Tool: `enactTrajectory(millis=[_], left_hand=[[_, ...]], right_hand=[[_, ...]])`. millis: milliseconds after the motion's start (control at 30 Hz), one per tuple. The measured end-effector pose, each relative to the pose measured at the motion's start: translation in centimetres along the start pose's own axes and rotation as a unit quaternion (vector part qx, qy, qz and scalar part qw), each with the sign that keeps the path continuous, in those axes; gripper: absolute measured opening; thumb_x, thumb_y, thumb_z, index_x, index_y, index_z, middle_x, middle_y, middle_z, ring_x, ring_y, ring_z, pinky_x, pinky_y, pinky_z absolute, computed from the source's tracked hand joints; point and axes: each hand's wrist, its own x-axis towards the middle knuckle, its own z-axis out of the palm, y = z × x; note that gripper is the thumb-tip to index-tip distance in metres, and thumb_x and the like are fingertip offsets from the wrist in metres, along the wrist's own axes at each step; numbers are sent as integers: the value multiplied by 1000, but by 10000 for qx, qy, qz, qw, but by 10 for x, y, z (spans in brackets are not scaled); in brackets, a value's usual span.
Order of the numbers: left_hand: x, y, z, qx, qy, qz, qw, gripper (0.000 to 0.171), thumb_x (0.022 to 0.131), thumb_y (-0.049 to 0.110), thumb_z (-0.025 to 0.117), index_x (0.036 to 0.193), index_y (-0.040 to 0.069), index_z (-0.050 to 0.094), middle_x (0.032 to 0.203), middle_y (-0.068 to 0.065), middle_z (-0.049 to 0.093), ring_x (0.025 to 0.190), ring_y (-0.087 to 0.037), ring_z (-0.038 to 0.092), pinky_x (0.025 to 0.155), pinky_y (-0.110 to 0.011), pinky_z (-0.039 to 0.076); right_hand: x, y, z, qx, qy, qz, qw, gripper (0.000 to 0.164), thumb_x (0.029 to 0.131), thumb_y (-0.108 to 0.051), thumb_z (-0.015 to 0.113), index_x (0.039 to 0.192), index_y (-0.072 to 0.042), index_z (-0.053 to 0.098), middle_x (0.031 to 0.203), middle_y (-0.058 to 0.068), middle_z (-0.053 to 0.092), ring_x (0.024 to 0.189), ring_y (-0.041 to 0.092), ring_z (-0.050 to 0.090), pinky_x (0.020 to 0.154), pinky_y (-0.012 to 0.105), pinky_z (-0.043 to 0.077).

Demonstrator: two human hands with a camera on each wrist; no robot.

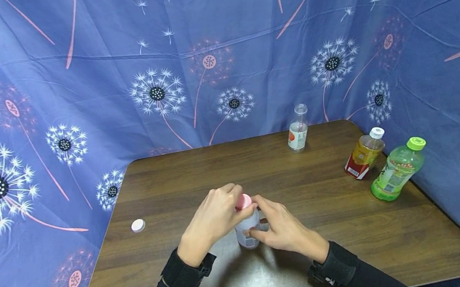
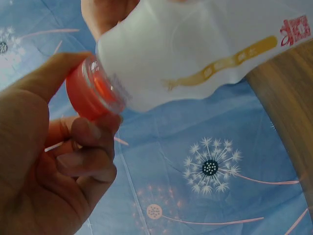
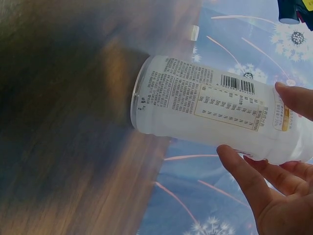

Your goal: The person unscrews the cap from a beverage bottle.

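A white bottle (image 1: 248, 241) with a pinkish-red cap (image 1: 244, 201) stands at the table's front middle, between both hands. My left hand (image 1: 215, 214) pinches the cap from above; in the left wrist view, thumb and fingers bear on opposite sides of the cap (image 2: 84, 93), which sits at the bottle's neck. My right hand (image 1: 282, 227) grips the bottle's side. The right wrist view shows the bottle's printed label and barcode (image 3: 237, 84), with thumb and fingers on opposite sides of its body. Part of the bottle is hidden behind the left hand in the head view.
A loose white cap (image 1: 138, 225) lies at the table's left. An uncapped clear bottle (image 1: 297, 130) stands at the back. To the right are a white-capped bottle with a red and yellow label (image 1: 362, 156) and a green bottle (image 1: 396, 172). Blue dandelion-patterned cloth (image 1: 112, 100) surrounds the table.
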Motion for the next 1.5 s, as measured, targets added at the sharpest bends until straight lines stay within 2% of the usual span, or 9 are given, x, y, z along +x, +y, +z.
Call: enactTrajectory(millis=[133, 300, 600, 800, 900, 1067, 1300, 1500], left_hand=[[0, -3, -3, -69, -246, 133, 9996, 28, 94, 31, 79, 85, 11, 63, 73, 6, 52, 57, -1, 42, 49, -11, 33], [-1, -2, -5, -119, -277, 51, 9995, 29, 93, 33, 80, 84, 11, 62, 74, 6, 52, 58, -1, 42, 50, -12, 34], [-4, -2, 0, -465, 53, -460, 9978, 32, 86, 31, 83, 78, 16, 56, 69, 6, 53, 57, -1, 39, 50, -15, 29], [-12, -8, 0, -499, 150, -808, 9954, 38, 87, 47, 84, 81, 20, 58, 72, 9, 53, 56, -1, 40, 51, -17, 34], [-17, -14, -2, -510, 196, -981, 9937, 38, 87, 53, 82, 86, 21, 62, 78, 11, 58, 60, -2, 49, 56, -20, 42], [-26, -27, -5, -409, 317, -1170, 9918, 34, 94, 52, 75, 102, 20, 69, 90, 7, 67, 71, -8, 63, 64, -28, 52], [-41, -46, -5, -206, 256, -1502, 9881, 41, 95, 54, 73, 111, 15, 70, 104, 2, 72, 82, -15, 71, 69, -36, 57], [-54, -64, -1, 115, 80, -1762, 9843, 44, 96, 51, 73, 116, 12, 70, 108, -3, 71, 86, -20, 70, 69, -40, 57]], right_hand=[[0, -1, 0, 16, -17, 5, 10000, 68, 84, -24, 89, 140, -21, 51, 127, -5, 69, 113, 13, 71, 83, 33, 64], [-1, -1, 1, -109, 39, -90, 9999, 68, 84, -26, 89, 140, -21, 50, 126, -5, 69, 111, 13, 71, 83, 35, 64], [-2, -1, 2, -282, 156, -204, 9993, 69, 84, -25, 89, 141, -19, 51, 127, -4, 69, 111, 13, 71, 81, 31, 64], [-4, 2, 7, -271, 168, -264, 9991, 72, 86, -27, 87, 146, -19, 48, 127, -3, 67, 107, 13, 72, 77, 33, 64], [-5, 4, 8, -239, 137, -178, 9995, 73, 89, -33, 85, 149, -20, 46, 126, -3, 66, 106, 14, 72, 76, 33, 64], [-9, 7, 5, -293, 235, 28, 9993, 78, 89, -42, 84, 153, -20, 43, 129, 1, 67, 108, 18, 71, 76, 32, 64], [-9, 15, -5, -327, 449, 176, 9983, 81, 88, -36, 86, 154, -17, 43, 130, 7, 67, 111, 21, 71, 77, 33, 64], [-6, 26, -21, -470, 654, 407, 9959, 81, 88, -37, 86, 154, -17, 43, 131, 8, 66, 113, 22, 70, 78, 34, 64]])
